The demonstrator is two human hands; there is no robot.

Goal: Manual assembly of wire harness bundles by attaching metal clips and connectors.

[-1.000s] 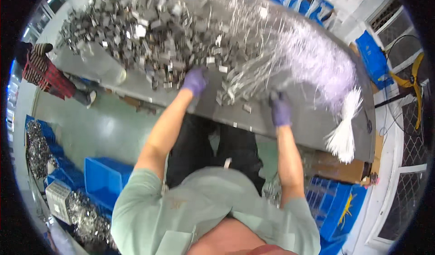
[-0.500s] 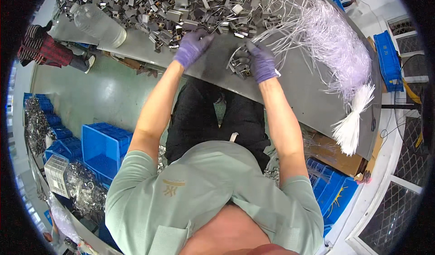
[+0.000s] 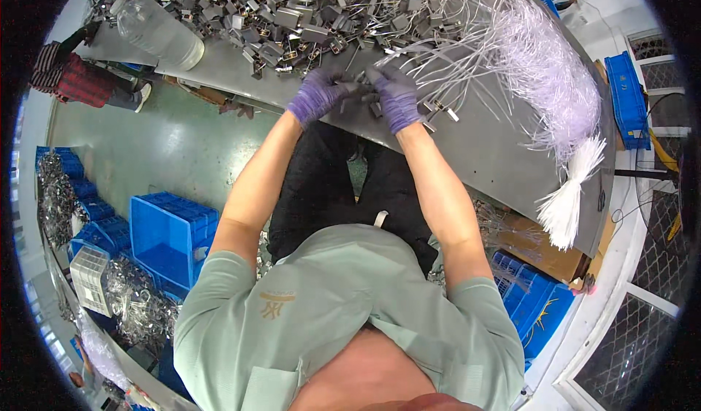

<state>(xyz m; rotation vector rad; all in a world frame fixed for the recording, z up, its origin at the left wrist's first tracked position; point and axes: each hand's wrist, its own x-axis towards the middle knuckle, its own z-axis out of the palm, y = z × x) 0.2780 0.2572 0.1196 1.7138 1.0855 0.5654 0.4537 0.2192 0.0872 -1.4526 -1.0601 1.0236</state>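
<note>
My left hand (image 3: 318, 95) and my right hand (image 3: 395, 95) wear purple gloves with dark grey fingers and meet near the table's front edge. Both sets of fingers are pinched together, tips almost touching; what lies between them is too small and hidden to name. Just beyond them spreads a heap of small dark grey metal housings (image 3: 314, 34). Thin white wires (image 3: 445, 64) fan in from the right and reach as far as my right hand. Several small metal pieces (image 3: 443, 110) lie beside that hand's wrist, partly hidden by it.
A big bundle of clear and white wire (image 3: 553, 82), its end a white brush-like tuft (image 3: 566, 199), lies along the right of the grey table (image 3: 496, 155). A large clear bottle (image 3: 159, 35) lies at the left. Blue crates (image 3: 171, 239) stand on the floor; another person (image 3: 84, 82) is far left.
My hands have come together from apart. The right hand no longer covers the cluster of small pieces in the same way; some now show at its right. Both hands are pinched.
</note>
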